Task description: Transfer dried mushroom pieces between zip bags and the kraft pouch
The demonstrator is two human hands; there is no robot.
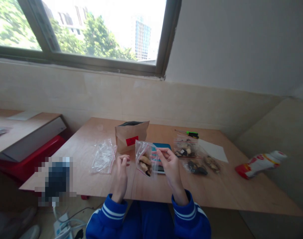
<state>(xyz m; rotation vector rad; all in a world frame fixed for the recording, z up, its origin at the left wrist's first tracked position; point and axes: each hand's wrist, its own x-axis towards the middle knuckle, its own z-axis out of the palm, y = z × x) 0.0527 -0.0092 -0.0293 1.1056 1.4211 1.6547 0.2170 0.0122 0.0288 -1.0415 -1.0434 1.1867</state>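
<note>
My right hand (169, 166) holds up a small clear zip bag (144, 158) with several pale brown pieces inside, gripping it by its top right edge. My left hand (122, 171) hovers just left of the bag, fingers loosely curled, holding nothing. Behind the bag lies a blue scale (161, 156) on the wooden table (91, 186). A brown paper pouch (130, 135) with a red label stands open behind my hands. A pile of empty clear bags (103, 156) lies to the left.
Several filled zip bags (195, 159) lie right of my hands, beside a white sheet (213, 150) and a green-tipped pen (191, 133). A red and white packet (259, 163) rests at the right edge. A second desk (22, 132) stands to the left.
</note>
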